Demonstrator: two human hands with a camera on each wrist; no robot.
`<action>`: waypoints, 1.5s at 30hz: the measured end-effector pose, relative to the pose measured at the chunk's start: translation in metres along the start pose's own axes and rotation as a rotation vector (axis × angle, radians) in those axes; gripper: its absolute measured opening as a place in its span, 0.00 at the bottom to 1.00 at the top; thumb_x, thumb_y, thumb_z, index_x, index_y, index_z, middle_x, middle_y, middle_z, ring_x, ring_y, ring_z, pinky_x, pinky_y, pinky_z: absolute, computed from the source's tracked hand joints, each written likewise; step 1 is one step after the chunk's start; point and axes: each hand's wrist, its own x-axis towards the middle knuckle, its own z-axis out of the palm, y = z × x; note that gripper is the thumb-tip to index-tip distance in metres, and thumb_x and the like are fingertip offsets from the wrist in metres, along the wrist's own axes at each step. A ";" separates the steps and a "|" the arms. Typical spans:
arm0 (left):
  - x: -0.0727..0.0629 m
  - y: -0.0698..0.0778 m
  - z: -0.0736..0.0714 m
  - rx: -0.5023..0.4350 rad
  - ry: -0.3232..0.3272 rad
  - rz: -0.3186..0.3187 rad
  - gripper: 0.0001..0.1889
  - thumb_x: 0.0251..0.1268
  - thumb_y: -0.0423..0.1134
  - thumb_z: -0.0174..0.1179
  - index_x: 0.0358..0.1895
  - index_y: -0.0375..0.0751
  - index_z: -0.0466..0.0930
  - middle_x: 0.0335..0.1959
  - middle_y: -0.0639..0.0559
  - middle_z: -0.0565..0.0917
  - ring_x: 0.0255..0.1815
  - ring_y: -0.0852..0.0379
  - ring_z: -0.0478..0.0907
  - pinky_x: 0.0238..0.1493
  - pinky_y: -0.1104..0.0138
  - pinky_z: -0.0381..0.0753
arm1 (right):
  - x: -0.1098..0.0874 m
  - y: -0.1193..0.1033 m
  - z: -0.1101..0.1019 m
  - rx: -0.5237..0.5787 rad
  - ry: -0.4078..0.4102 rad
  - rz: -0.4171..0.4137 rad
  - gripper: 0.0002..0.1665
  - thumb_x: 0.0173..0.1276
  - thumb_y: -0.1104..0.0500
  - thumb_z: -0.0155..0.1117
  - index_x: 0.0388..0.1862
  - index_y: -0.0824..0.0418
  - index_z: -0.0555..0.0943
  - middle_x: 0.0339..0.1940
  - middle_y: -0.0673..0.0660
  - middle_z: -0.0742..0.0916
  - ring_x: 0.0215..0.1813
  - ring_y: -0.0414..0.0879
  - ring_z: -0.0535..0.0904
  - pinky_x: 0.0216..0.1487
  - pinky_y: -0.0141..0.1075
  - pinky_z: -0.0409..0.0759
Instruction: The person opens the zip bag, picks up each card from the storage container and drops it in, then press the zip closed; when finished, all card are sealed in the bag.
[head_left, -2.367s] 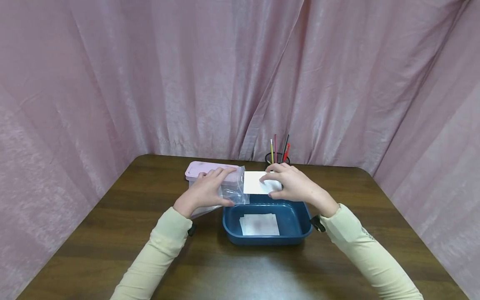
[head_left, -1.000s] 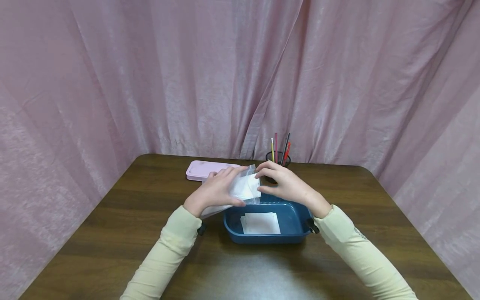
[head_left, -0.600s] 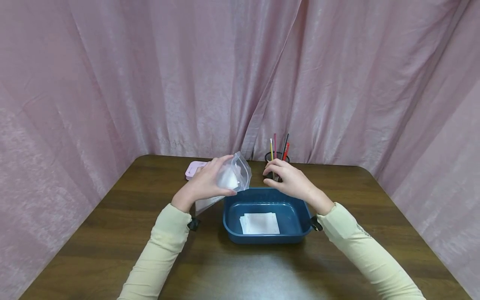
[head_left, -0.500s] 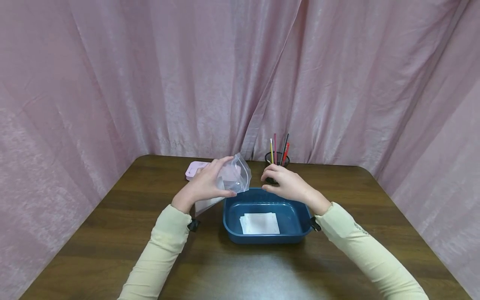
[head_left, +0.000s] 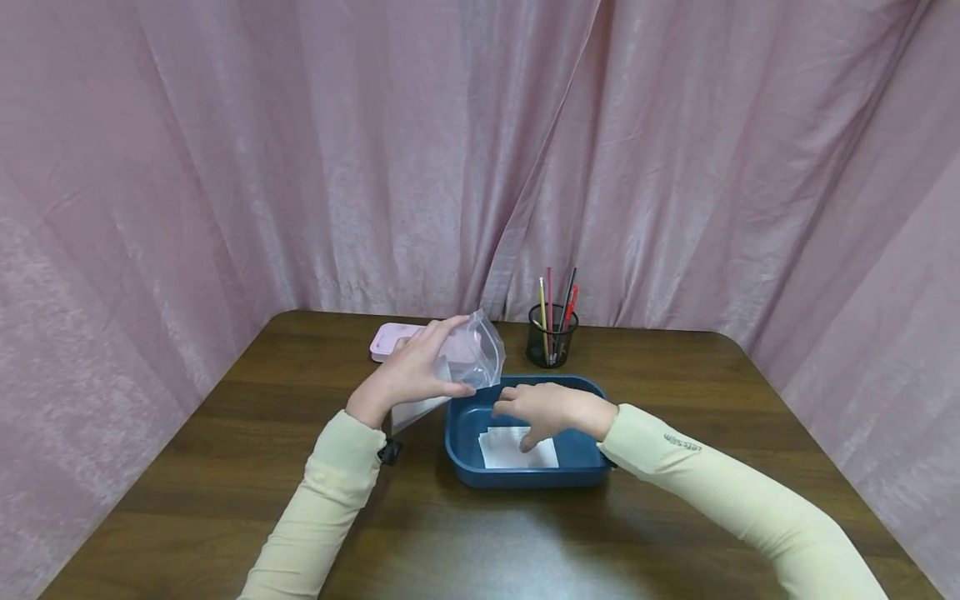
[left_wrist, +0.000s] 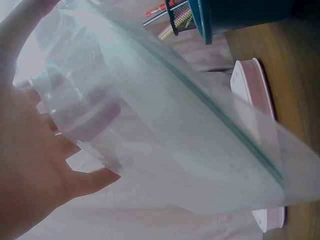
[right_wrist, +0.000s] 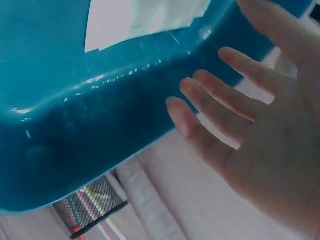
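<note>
My left hand [head_left: 438, 367] grips a clear zip bag [head_left: 474, 357] by its mouth and holds it tilted above the table, left of the dark blue tray [head_left: 525, 480]. In the left wrist view the bag [left_wrist: 165, 125] fills the frame, with the thumb and fingers [left_wrist: 95, 180] behind it; something pale shows through the plastic. My right hand [head_left: 528, 412] reaches into the tray with relaxed, spread fingers, just over the white paper sheets [head_left: 501, 454] on its floor. The right wrist view shows those straight fingers [right_wrist: 220, 115] beside the tray wall [right_wrist: 100, 125], holding nothing.
A black mesh cup [head_left: 551, 343] with several pens stands behind the tray. A flat pink box [head_left: 386, 337] lies at the back left, partly hidden by the bag. Pink curtains close off the brown table [head_left: 480, 542] on three sides.
My right hand slid a white sheet into the bag, let go, and has now dropped from near the pen cup into the tray. My left hand raised the bag's mouth.
</note>
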 end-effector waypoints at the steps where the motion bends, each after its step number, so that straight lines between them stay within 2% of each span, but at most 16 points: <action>1: 0.000 0.000 0.000 0.000 -0.005 -0.004 0.54 0.44 0.60 0.73 0.75 0.57 0.52 0.65 0.48 0.71 0.66 0.48 0.70 0.61 0.40 0.65 | 0.003 -0.002 0.001 -0.009 -0.029 0.000 0.37 0.59 0.51 0.73 0.66 0.52 0.72 0.62 0.55 0.77 0.60 0.49 0.75 0.57 0.46 0.79; 7: -0.002 -0.003 0.001 -0.010 -0.037 -0.033 0.53 0.45 0.60 0.73 0.75 0.58 0.51 0.65 0.48 0.71 0.66 0.48 0.69 0.64 0.39 0.62 | 0.017 -0.007 0.007 -0.064 -0.151 0.021 0.48 0.54 0.49 0.76 0.72 0.47 0.64 0.64 0.52 0.74 0.63 0.47 0.72 0.61 0.43 0.77; 12: -0.003 -0.005 0.003 -0.014 -0.038 -0.029 0.53 0.45 0.60 0.73 0.75 0.59 0.51 0.67 0.49 0.71 0.67 0.48 0.68 0.65 0.38 0.61 | 0.026 -0.007 0.013 -0.080 -0.225 0.064 0.50 0.55 0.51 0.76 0.73 0.43 0.60 0.67 0.51 0.72 0.65 0.47 0.69 0.65 0.44 0.74; 20: -0.003 -0.005 0.002 0.001 -0.026 -0.012 0.53 0.44 0.59 0.74 0.75 0.58 0.52 0.67 0.48 0.71 0.67 0.46 0.69 0.63 0.38 0.62 | 0.029 -0.001 0.021 -0.079 -0.226 0.099 0.50 0.54 0.51 0.76 0.72 0.41 0.59 0.68 0.51 0.71 0.65 0.46 0.70 0.68 0.45 0.71; 26: -0.004 -0.006 0.003 -0.014 -0.038 -0.033 0.52 0.46 0.57 0.73 0.75 0.57 0.52 0.69 0.47 0.69 0.69 0.45 0.67 0.64 0.35 0.60 | 0.031 0.004 0.021 -0.061 -0.156 0.077 0.48 0.51 0.50 0.78 0.68 0.41 0.62 0.66 0.51 0.74 0.62 0.46 0.73 0.63 0.44 0.76; 33: -0.005 -0.005 0.005 -0.006 -0.036 -0.028 0.52 0.46 0.57 0.73 0.75 0.57 0.52 0.69 0.48 0.69 0.68 0.45 0.67 0.63 0.37 0.62 | 0.029 0.012 0.014 -0.010 0.009 0.046 0.28 0.58 0.52 0.73 0.55 0.51 0.74 0.53 0.51 0.84 0.46 0.44 0.81 0.47 0.39 0.82; 38: -0.004 -0.005 0.005 -0.005 -0.022 -0.020 0.53 0.45 0.57 0.74 0.75 0.57 0.52 0.68 0.49 0.70 0.67 0.45 0.68 0.61 0.38 0.63 | 0.020 0.014 0.002 -0.016 0.116 0.021 0.12 0.61 0.56 0.70 0.42 0.57 0.80 0.36 0.52 0.87 0.31 0.41 0.78 0.31 0.33 0.76; 41: -0.004 -0.006 0.006 -0.005 -0.021 -0.019 0.53 0.45 0.57 0.74 0.75 0.57 0.52 0.68 0.49 0.70 0.67 0.46 0.68 0.60 0.39 0.64 | 0.012 0.016 -0.007 -0.002 0.151 0.018 0.08 0.62 0.57 0.70 0.36 0.57 0.80 0.29 0.51 0.85 0.26 0.40 0.75 0.28 0.32 0.72; 45: -0.003 -0.007 0.007 -0.009 -0.024 -0.023 0.53 0.45 0.57 0.74 0.75 0.57 0.52 0.68 0.49 0.70 0.68 0.46 0.68 0.61 0.39 0.63 | 0.001 0.019 -0.017 0.025 0.185 0.027 0.06 0.62 0.58 0.69 0.32 0.56 0.78 0.25 0.49 0.81 0.26 0.39 0.72 0.27 0.31 0.69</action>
